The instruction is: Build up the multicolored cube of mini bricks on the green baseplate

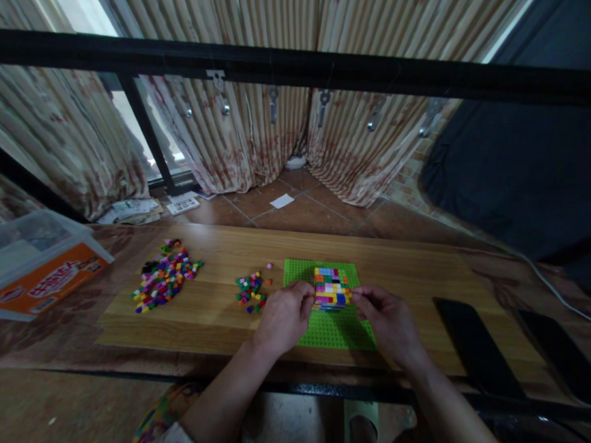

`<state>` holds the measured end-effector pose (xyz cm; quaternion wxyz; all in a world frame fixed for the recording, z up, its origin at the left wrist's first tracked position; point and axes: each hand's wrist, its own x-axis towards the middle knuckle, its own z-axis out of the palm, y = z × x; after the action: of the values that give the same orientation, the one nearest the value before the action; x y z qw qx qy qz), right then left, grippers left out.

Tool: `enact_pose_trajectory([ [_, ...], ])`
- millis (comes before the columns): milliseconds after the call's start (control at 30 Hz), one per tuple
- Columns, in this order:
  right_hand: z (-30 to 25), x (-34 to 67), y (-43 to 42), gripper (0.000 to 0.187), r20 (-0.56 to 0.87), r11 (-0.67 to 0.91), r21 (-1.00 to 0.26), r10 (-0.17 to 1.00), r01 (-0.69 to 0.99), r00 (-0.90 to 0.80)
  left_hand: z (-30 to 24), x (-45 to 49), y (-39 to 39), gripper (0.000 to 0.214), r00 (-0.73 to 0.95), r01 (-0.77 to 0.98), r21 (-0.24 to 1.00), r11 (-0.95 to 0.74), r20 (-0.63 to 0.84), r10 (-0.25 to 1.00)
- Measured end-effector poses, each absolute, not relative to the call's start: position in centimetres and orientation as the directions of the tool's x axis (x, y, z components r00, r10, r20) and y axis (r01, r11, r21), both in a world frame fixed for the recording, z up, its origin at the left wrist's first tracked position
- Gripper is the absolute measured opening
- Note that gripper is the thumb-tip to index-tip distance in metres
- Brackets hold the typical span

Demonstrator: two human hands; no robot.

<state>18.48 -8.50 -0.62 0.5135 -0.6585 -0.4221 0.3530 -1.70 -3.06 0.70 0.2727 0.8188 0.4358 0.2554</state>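
Note:
A block built of many small coloured toy bricks [331, 286] stands on a green studded baseplate [337, 331]. My left hand [286, 316] is at the block's left side, its thumb and fingers pinched together against the near left corner. From the other side, my right hand [388, 318] pinches at the near right corner with thumb and forefinger. Both hands touch the block's front row. Whether a loose brick sits in either pinch is too small to tell. A small group of loose bricks [250, 290] lies left of the baseplate.
A larger pile of bricks [167, 277] spreads over the left of the wooden board [213, 251]. Beyond it stands a clear plastic box [45, 265] with an orange label. Two dark flat objects, one nearer [477, 347] and one farther right [568, 356], lie at right. A black bar [288, 62] crosses ahead.

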Motion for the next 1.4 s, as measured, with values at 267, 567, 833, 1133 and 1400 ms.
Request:
enact_pose_trajectory([
  [267, -0.6, 18.8, -8.8, 0.038, -0.042, -0.144, -0.961, 0.920, 0.236, 0.391, 0.8, -1.5, -3.5, 0.016, 0.481, 0.635, 0.618, -0.463, 0.153, 0.864],
  [567, 0.8, 18.7, -9.0, 0.032, -0.003, -0.159, -0.952, 0.857, 0.260, 0.515, 1.2, -5.9, -0.1, 0.026, 0.189, 0.918, 0.354, -0.181, 0.014, 0.982],
  [833, 0.6, 12.5, -10.6, 0.011, 0.315, 0.228, -0.866, 0.940, 0.445, 0.130, -0.6, -6.6, 1.6, 0.022, 0.307, 0.899, 0.296, -0.323, 0.100, 0.946],
  [1133, -3.9, 6.0, -7.3, 0.030, 0.388, 0.439, -0.629, 0.892, 0.641, -0.231, 0.5, -6.8, 1.6, 0.023, 0.216, 0.856, 0.452, -0.251, 0.127, 0.968],
  [1400, -4.2, 6.1, -5.9, 0.020, 0.390, 0.385, -0.547, 0.903, 0.744, -0.181, 1.3, -6.2, 0.5, 0.015, 0.338, 0.422, 0.829, -0.367, 0.231, 0.912],
])
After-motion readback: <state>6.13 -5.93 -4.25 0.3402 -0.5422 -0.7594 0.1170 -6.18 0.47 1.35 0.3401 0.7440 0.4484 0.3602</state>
